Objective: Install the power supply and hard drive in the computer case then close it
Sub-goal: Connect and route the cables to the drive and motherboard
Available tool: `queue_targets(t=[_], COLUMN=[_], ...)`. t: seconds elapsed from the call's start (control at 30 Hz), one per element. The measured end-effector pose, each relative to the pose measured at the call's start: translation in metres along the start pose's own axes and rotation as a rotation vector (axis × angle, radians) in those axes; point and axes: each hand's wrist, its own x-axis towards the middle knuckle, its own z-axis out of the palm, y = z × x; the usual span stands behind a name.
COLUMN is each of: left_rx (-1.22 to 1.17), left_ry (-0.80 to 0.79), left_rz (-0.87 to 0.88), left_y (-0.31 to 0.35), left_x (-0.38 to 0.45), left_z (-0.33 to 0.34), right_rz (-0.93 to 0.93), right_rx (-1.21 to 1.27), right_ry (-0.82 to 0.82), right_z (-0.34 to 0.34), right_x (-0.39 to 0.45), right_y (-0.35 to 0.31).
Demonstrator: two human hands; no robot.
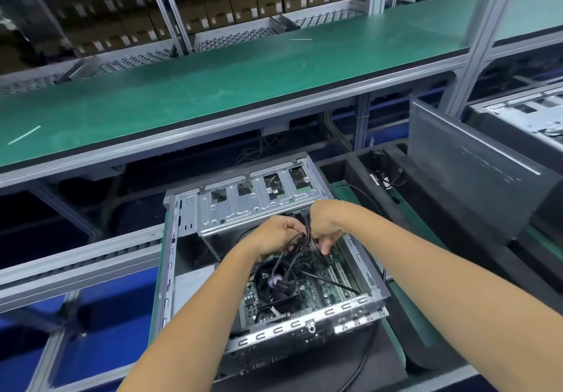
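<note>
Motion blur softened the whole view, and the fingertips of both hands were hidden among a bundle of black cables [297, 247], so the exact grip was hard to read. The left hand [275, 236] curled round the cables, and the right hand [324, 230] pinched them from the other side. They hung over the open computer case [274, 272], which lay on its side, motherboard [307, 289] and fan [278, 283] exposed, silver drive cage [243, 205] at its far end.
</note>
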Motion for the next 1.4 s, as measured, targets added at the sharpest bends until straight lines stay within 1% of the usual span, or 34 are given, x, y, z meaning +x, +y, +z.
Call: queue_targets(t=[0.07, 0.13, 0.23, 0.37, 0.53, 0.67, 0.73, 0.8, 0.9, 1.0, 1.1, 1.2, 1.27, 1.33, 1.4], left_rx=[0.066, 0.081, 0.047, -0.034, 0.026, -0.028, -0.084, -0.159, -0.292, -0.317, -0.357, -0.395, -0.440, -0.458, -0.497], left_ry=[0.022, 0.060, 0.101, 0.194, 0.326, 0.324, 0.303, 0.274, 0.232, 0.186, 0.172, 0.235, 0.254, 0.246, 0.248], left_rz=[0.011, 0.020, 0.049, 0.082, 0.191, 0.318, 0.337, 0.321, 0.273, 0.236, 0.230, 0.233, 0.232, 0.236, 0.241], left_y=[-0.001, -0.003, -0.003, 0.000, 0.006, 0.013, 0.018, 0.020, 0.014, 0.005, -0.001, -0.001, 0.000, 0.001, 0.002], left_x=[-0.003, -0.006, -0.011, -0.014, -0.014, -0.015, -0.013, -0.011, -0.009, -0.009, -0.010, -0.012, -0.012, -0.011, -0.009], left_z=[-0.002, -0.005, -0.010, -0.014, -0.011, -0.004, -0.001, 0.000, 0.000, 0.000, -0.001, -0.002, -0.002, 0.000, 0.001], right_rz=[0.001, -0.011, -0.039, -0.063, -0.091, -0.132, -0.176, -0.220, -0.307, -0.399, -0.507, -0.574, -0.610, -0.654, -0.674], right_rx=[-0.080, -0.113, -0.098, 0.028, 0.044, -0.025, -0.010, 0.058, 0.329, 0.511, 0.613, 0.721, 0.722, 0.740, 0.764], right_ry=[0.045, 0.062, 0.059, 0.080, 0.138, 0.258, 0.292, 0.319, 0.367, 0.396, 0.383, 0.274, 0.226, 0.247, 0.303], right_z=[0.001, 0.000, -0.007, -0.013, -0.015, -0.019, -0.021, -0.020, -0.012, -0.004, 0.000, 0.002, 0.004, 0.005, 0.005], right_x=[-0.002, -0.007, -0.008, -0.007, -0.006, -0.007, -0.006, -0.005, 0.000, 0.008, 0.017, 0.023, 0.025, 0.025, 0.024], right_y=[-0.002, -0.005, -0.004, 0.003, 0.006, 0.005, 0.004, 0.007, 0.019, 0.026, 0.027, 0.028, 0.029, 0.031, 0.031])
